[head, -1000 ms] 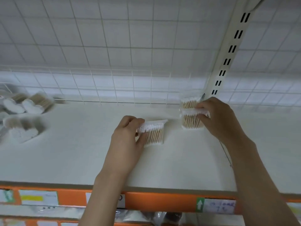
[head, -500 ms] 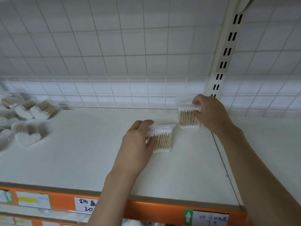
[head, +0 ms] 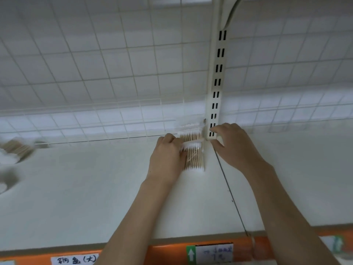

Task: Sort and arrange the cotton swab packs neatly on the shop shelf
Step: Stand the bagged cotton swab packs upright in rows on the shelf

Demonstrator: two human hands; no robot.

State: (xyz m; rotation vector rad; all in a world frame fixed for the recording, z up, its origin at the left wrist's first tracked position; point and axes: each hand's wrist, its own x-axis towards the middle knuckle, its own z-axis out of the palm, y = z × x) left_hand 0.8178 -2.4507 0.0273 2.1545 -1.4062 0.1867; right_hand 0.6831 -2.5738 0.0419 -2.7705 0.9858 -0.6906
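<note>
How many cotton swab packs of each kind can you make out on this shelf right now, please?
Rectangular clear packs of wooden-stick cotton swabs by the upright: 2, the rear pack and the front pack, which the left hand touches.
Blurred, seemingly heart-shaped swab packs at the far left: at least 2; blur hides the exact number.
Total: at least 4.

We see two clear packs of wooden-stemmed cotton swabs lying flat at the shelf's (head: 95, 188) back edge: the rear pack (head: 191, 135) against the back, the front pack (head: 194, 158) overlapping its near edge.
</note>
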